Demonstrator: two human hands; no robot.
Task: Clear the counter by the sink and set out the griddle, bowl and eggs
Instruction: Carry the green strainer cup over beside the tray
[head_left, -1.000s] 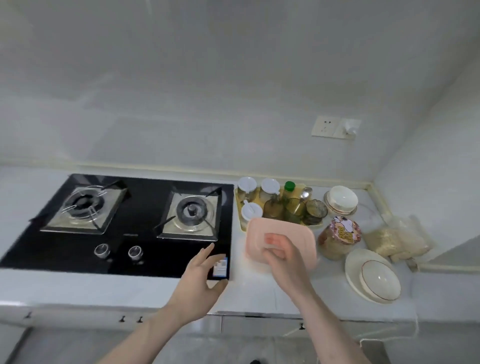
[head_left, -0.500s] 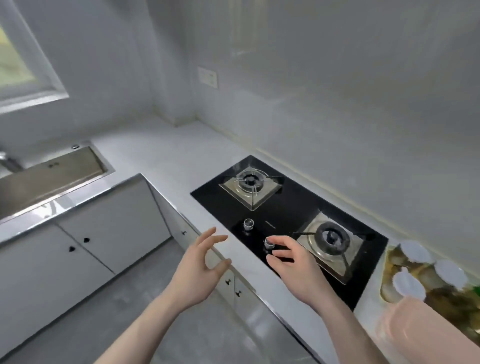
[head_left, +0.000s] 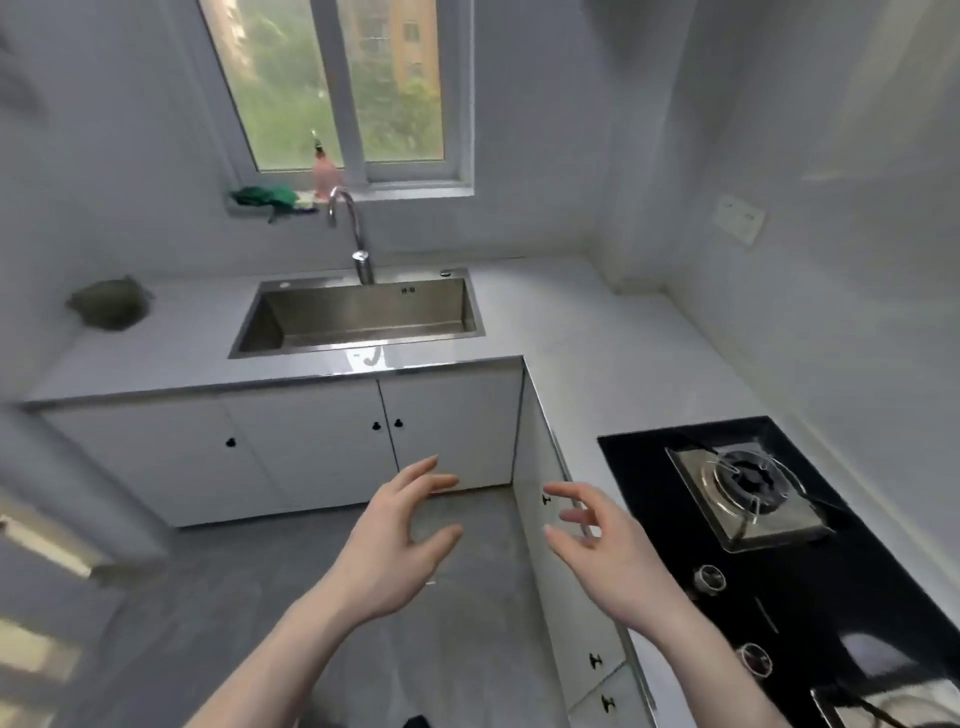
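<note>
A: How are the hands being held?

B: Both are being held out in the air over the floor, palms turned toward each other. The left hand (head_left: 396, 540) is being kept loosely spread, its fingers relaxed and slightly bent, and nothing is being gripped by it. The right hand (head_left: 597, 545) is being held the same way, fingers apart and lightly curved, with nothing in it.

A: Where is the bench being seen relative to them?

B: The bench (head_left: 587, 332) is being seen ahead of both hands and running down the right side, past the right hand. The sink (head_left: 363, 317) is being shown well ahead of the left hand, set into the bench under the window (head_left: 343, 88), with the faucet (head_left: 353, 234) rising behind it.

A: Is anything being carried on the bench by the sink?

B: A dark rounded object (head_left: 110, 309) is being seen far ahead and to the left of the left hand; what it is cannot be told. On the sill a green cloth (head_left: 265, 196) and a pink bottle (head_left: 324, 176) are being shown.

A: And on the right?

B: The black stove (head_left: 810, 571) is being seen just beside the right hand, on its outer side. The griddle, bowl and eggs are not being made out anywhere near the hands.
</note>
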